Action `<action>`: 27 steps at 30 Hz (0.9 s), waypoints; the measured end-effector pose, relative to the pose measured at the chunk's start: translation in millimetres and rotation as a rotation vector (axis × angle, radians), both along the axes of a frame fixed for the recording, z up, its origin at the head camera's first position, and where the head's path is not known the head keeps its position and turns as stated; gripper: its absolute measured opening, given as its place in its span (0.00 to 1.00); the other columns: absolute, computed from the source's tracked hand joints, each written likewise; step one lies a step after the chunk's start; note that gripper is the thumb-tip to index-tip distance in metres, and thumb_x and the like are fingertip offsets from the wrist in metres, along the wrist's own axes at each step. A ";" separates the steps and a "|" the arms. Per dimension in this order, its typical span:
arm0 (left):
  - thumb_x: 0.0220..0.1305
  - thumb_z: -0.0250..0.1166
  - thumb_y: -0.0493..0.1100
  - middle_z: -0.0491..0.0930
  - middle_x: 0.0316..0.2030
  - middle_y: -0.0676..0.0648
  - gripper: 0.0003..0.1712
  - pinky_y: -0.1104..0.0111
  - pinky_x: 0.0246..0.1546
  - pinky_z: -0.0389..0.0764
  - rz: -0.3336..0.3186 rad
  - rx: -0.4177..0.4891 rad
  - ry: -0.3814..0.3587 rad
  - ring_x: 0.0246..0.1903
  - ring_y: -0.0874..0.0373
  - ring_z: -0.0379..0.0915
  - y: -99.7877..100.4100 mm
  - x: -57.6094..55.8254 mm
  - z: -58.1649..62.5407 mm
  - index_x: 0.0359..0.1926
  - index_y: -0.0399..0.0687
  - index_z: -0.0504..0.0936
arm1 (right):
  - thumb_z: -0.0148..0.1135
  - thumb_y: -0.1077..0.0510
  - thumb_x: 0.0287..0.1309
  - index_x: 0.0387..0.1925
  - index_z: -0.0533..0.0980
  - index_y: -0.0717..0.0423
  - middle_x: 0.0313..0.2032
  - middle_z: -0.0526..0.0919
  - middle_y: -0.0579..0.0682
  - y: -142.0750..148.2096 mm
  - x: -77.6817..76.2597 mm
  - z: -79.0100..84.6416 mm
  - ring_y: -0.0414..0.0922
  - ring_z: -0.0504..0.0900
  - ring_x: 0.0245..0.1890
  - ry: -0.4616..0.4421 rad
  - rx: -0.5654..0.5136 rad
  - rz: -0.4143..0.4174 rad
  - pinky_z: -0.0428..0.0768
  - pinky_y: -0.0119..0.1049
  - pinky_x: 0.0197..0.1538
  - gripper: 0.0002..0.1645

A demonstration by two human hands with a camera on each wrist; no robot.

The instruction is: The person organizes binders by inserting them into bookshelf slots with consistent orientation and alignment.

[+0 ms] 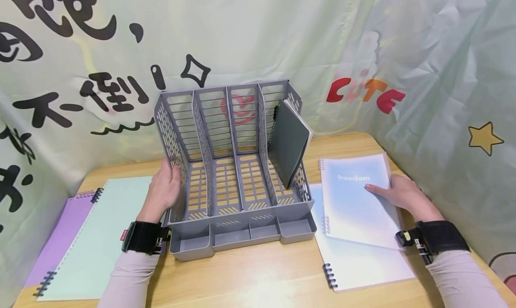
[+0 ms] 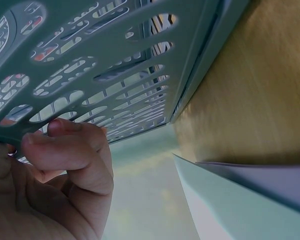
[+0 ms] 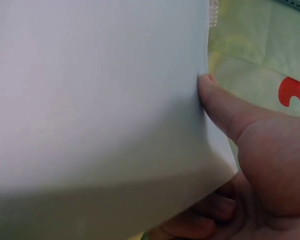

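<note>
Head view: our right hand (image 1: 403,195) is pinching a pale-blue, coil-bound notebook (image 1: 354,209), our left hand (image 1: 162,189) gripping a gray organizer (image 1: 242,214).

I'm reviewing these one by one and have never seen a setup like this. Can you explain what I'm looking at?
There is no robot: a person works with bare hands. The large picture comes from a camera on the head; the two smaller ones come from cameras worn on each wrist.

On the wooden table stands a grey rack with four slots. A dark notebook leans in the rightmost one. To the left, a green notebook partly covers a purple notebook.

The left hand grips the rack's left side. The right hand holds the edge of a blue notebook marked "freedom", thumb on top and fingers beneath. It overlaps a pale notebook.
</note>
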State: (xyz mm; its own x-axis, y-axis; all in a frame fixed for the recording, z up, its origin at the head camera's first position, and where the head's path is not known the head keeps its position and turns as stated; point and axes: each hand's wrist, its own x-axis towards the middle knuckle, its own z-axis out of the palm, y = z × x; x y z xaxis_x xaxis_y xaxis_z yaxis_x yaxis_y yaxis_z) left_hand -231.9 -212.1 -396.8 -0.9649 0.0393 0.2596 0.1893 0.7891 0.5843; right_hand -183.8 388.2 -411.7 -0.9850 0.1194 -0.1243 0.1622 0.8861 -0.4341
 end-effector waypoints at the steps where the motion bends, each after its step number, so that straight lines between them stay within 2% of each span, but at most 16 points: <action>1: 0.77 0.35 0.45 0.68 0.56 0.26 0.24 0.40 0.46 0.68 -0.001 0.001 0.000 0.53 0.29 0.65 0.1 -0.2 0.0 0.65 0.36 0.55 | 0.56 0.28 0.56 0.50 0.64 0.76 0.34 0.75 0.65 0.2 -0.5 0.2 0.56 0.75 0.32 0.001 -0.002 0.003 0.73 0.40 0.27 0.51; 7: 0.78 0.34 0.46 0.68 0.56 0.26 0.24 0.40 0.45 0.69 -0.008 0.001 -0.001 0.52 0.29 0.66 0.1 0.2 0.9 0.66 0.35 0.54 | 0.49 0.30 0.63 0.57 0.63 0.77 0.42 0.75 0.71 0.1 -2.9 2.7 0.58 0.75 0.36 0.003 -0.036 0.029 0.75 0.44 0.33 0.50; 14: 0.78 0.34 0.45 0.68 0.57 0.26 0.25 0.40 0.46 0.69 -0.006 -0.001 0.001 0.52 0.29 0.66 0.0 -0.1 1.4 0.68 0.34 0.53 | 0.48 0.36 0.67 0.54 0.68 0.76 0.34 0.80 0.64 -0.1 -3.3 5.6 0.52 0.78 0.31 0.041 -0.110 0.062 0.76 0.41 0.31 0.43; 27: 0.78 0.33 0.45 0.68 0.56 0.26 0.26 0.41 0.44 0.70 -0.015 0.001 -0.003 0.52 0.30 0.67 -0.4 -0.3 0.1 0.69 0.35 0.52 | 0.45 0.37 0.69 0.63 0.63 0.70 0.42 0.80 0.67 -3.0 1.7 14.6 0.50 0.81 0.32 0.084 -0.256 0.075 0.78 0.41 0.32 0.41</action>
State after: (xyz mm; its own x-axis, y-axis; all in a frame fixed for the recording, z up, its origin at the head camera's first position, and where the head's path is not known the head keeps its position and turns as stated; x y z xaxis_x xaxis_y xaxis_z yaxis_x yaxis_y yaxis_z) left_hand -232.2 -212.4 -396.7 -0.9649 0.0533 0.2571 0.1994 0.7858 0.5854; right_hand -182.1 385.2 -397.1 -0.9981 0.0211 -0.0586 0.0543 0.7539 -0.6547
